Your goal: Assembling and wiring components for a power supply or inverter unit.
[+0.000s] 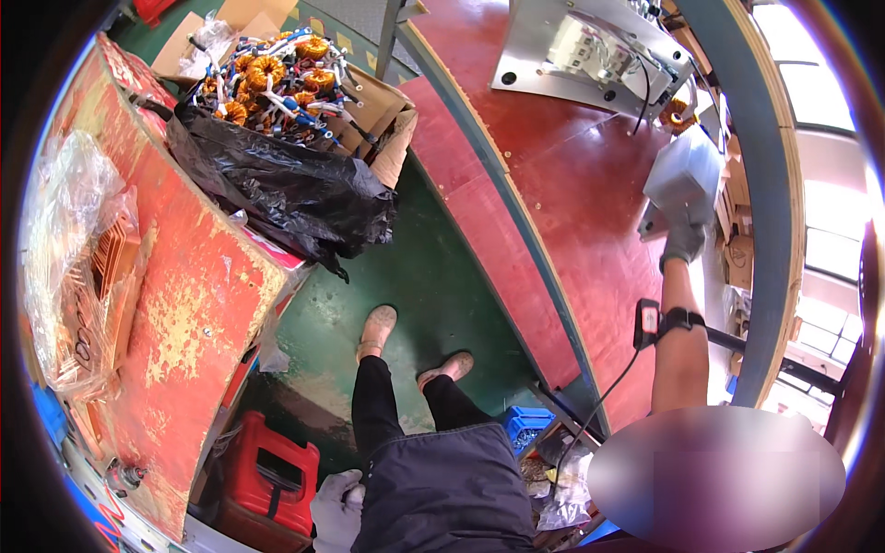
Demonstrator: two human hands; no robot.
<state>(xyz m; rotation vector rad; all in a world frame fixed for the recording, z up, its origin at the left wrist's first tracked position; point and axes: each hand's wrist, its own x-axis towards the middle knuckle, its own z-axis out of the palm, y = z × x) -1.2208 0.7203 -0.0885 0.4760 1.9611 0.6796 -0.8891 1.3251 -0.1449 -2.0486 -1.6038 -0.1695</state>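
At the right, my right hand (684, 241) wears a grey glove and grips the near end of a silvery box-shaped metal part (687, 170). The part is above the right side of the red bench (572, 221), near its outer edge; whether it rests on the surface I cannot tell. Some of my fingers are hidden behind it. Low in the picture, beside my left thigh, my left hand (337, 511) hangs in a pale grey glove. Its fingers look partly bent, and their inner side is hidden. Nearest to it is a red plastic case (300, 470).
A metal plate assembly (544, 78) with black wiring lies at the bench's far end. A carton (392, 147) holds several copper-wound ring coils (265, 72) with cables, beside a black plastic bag (277, 175). Plastic-wrapped copper-coloured pieces (115, 258) lie on the worn left table (194, 313). A grey post (772, 184) rises at the right.
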